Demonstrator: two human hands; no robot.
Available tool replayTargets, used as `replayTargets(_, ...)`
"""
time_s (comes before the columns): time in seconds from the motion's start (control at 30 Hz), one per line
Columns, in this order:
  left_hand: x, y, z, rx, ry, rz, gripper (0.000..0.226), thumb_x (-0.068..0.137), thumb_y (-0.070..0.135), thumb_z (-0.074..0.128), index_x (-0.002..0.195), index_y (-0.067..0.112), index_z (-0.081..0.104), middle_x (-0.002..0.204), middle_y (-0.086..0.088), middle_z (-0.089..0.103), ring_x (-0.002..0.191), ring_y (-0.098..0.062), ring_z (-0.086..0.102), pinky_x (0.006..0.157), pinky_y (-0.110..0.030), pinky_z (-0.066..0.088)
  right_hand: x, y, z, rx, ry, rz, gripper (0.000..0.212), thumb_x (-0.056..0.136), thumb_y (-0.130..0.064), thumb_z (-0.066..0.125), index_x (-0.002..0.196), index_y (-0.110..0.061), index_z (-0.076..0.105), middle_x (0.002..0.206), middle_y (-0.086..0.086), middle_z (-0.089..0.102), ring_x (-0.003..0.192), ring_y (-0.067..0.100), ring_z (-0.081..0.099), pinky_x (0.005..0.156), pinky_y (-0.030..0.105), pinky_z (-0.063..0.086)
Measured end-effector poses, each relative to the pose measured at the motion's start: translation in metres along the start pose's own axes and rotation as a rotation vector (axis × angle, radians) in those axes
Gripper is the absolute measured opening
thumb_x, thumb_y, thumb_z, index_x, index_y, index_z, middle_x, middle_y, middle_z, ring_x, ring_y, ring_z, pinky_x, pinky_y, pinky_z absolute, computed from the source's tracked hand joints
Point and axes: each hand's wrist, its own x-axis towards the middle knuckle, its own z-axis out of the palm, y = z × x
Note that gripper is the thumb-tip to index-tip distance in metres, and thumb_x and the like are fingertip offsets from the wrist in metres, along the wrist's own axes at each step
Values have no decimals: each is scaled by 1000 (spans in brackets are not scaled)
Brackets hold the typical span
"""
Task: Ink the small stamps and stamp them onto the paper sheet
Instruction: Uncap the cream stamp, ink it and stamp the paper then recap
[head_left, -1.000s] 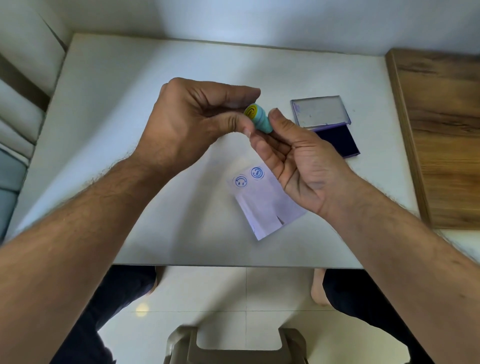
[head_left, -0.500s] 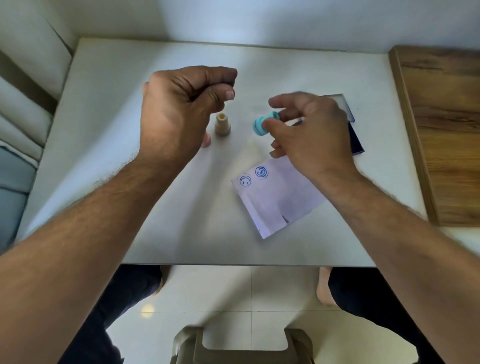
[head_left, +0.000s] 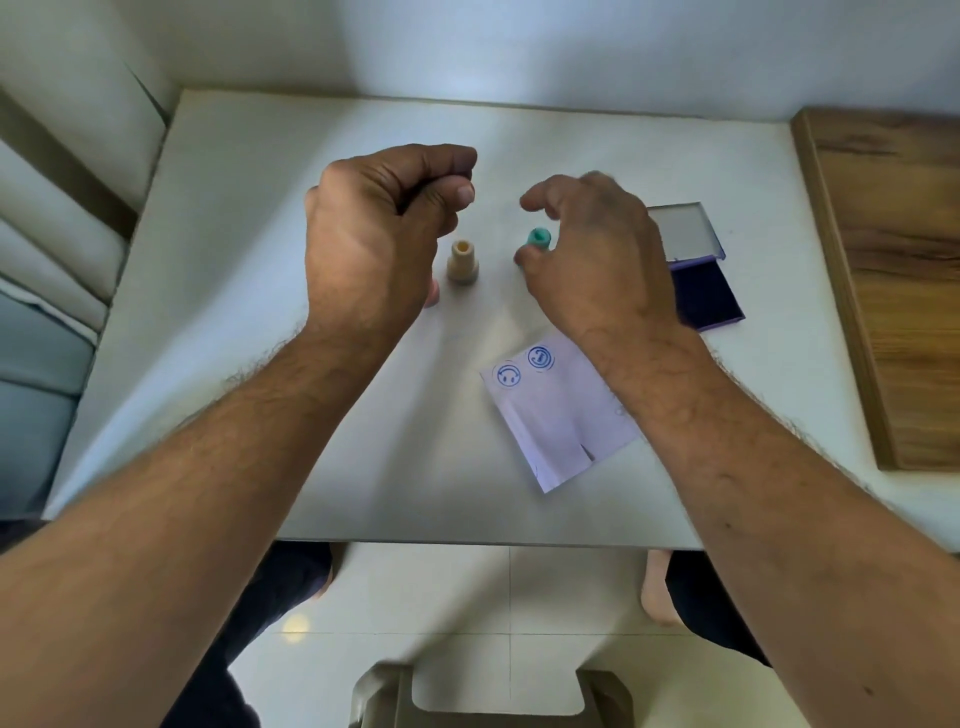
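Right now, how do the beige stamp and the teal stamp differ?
The beige stamp stands free on the table, between the hands with nothing touching it; the teal stamp sits at the right hand's fingertips, partly hidden by them. The beige one is plainly upright; the teal one's pose is harder to judge. They differ in colour. Both are small plastic stamps on the white table beyond the paper.

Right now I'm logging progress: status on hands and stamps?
Left hand curled, contents unseen. Right hand at teal stamp, grip unclear. Beige stamp upright. Paper shows two prints. Ink pad open.
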Motion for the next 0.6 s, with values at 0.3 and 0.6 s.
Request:
replayTargets(0.3, 2, 2, -3, -12, 49, -18, 19, 86, 12, 64, 96, 20, 78, 89, 1, 74, 81, -20, 70, 58, -46, 61, -10, -14, 15, -138, -20, -282, 33, 87, -38, 59, 114, -24, 71, 131, 4, 50, 110, 27, 48, 67, 30, 39)
replayTargets(0.6, 2, 3, -2, 5, 40, -19, 20, 85, 12, 63, 94, 23, 78, 89, 2, 74, 80, -16, 71, 59, -48, 61, -5, -10, 15, 6, -50, -132, 25, 83, -47, 70, 97, -28, 76, 123, 1, 49, 114, 18, 45, 75, 25, 44)
